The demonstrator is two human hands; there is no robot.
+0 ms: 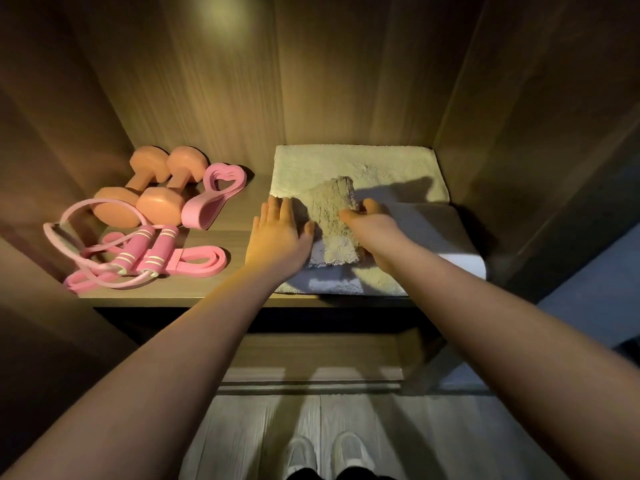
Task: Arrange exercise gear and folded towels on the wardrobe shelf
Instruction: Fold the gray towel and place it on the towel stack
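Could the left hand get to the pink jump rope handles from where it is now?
Probably yes. The left hand lies flat at the towels' left edge, holding nothing; the jump rope handles sit on the same shelf to its left, with only a flat pink band between.

The left hand [277, 233] and right hand [372, 225] are bare, and so are both forearms [180, 344] throughout. The feet wear pale, whitish trainers [300, 453], with dark trouser legs [349, 476] at the ankles.
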